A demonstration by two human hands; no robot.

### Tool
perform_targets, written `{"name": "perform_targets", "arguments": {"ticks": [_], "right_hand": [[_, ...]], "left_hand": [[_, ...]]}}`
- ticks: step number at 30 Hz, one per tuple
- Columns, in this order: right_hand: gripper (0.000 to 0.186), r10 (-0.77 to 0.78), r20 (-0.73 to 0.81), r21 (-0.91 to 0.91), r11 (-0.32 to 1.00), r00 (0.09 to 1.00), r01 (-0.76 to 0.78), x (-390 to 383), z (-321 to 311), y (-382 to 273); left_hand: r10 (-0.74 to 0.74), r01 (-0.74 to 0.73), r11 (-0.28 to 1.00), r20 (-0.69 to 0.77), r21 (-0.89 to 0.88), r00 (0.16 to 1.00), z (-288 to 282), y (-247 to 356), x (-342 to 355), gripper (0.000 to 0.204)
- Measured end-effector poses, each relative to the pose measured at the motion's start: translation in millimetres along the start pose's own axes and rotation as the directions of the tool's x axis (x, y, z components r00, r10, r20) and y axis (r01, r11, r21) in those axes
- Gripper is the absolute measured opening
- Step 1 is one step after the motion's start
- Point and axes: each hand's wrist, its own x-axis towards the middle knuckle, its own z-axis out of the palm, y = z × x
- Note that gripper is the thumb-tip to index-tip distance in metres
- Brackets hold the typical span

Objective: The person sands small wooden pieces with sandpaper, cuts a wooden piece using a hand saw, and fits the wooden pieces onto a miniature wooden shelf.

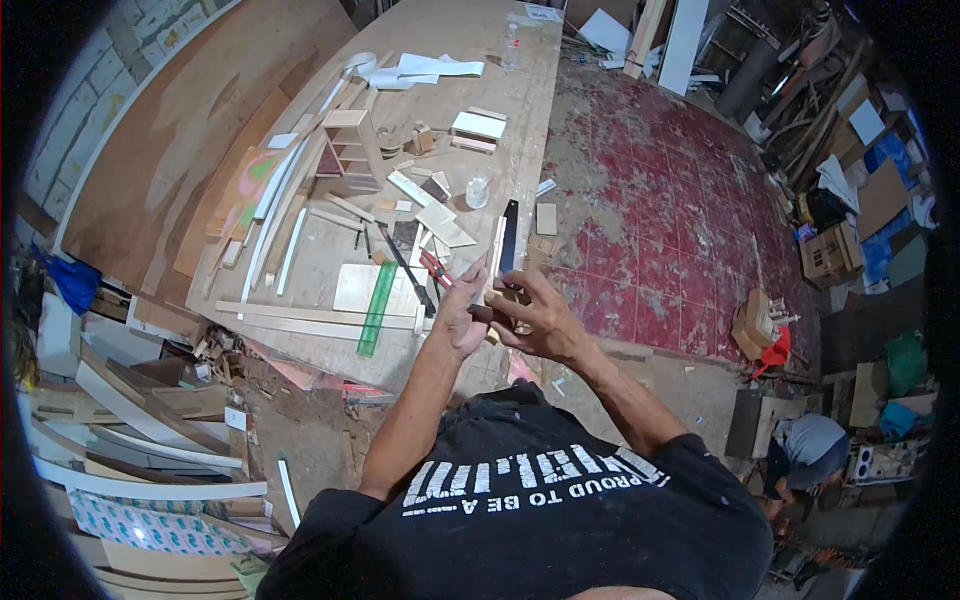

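My left hand (463, 318) is closed at the table's near right edge, by the lower end of a pale wooden strip (498, 243) that points away from me. Facing it, my right hand (545, 318) has bent fingers around a small dark brown piece (482, 314), which sits between both hands. A black, blade-like tool (511, 232) lies along the strip's right side; its near end is hidden behind my right fingers. Red-handled pliers (434, 268) rest just left of my left hand. Beyond them is a green transparent ruler (376, 310).
The wooden table (470, 25) carries a small shelf-like wooden frame (350, 145), a clear plastic cup (477, 190), a bottle (512, 48) and several offcuts. Red worn floor (650, 210) lies to the right. Another person (805, 450) bends over at the lower right.
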Motion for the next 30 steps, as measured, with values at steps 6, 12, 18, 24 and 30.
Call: {"name": "perform_targets", "arguments": {"ticks": [6,12,18,24,30], "right_hand": [[0.032,0.249,-0.205,-0.033,0.965,0.947,-0.261,27,-13,69],[0.049,0.753,-0.122,0.788,0.470,0.646,-0.398,-17,37,16],[0.048,0.820,-0.259,0.853,0.442,0.510,-0.278,-13,48,11],[0.045,0.838,-0.220,0.665,0.504,0.499,-0.552,-27,52,-12],[0.048,0.831,-0.180,0.831,0.415,0.526,-0.371,-27,61,2]], "left_hand": [[0.049,-0.050,0.999,0.076,0.014,0.996,-33,-15,19,0.025],[0.271,-0.271,0.962,-0.185,0.023,0.945,-18,-9,20,0.027],[0.309,-0.306,0.951,-0.108,0.041,0.945,-6,-13,22,0.035],[0.360,-0.356,0.933,-0.109,0.057,0.927,0,-16,29,0.030],[0.411,-0.410,0.912,-0.020,0.026,0.912,15,-15,36,0.027]]}}
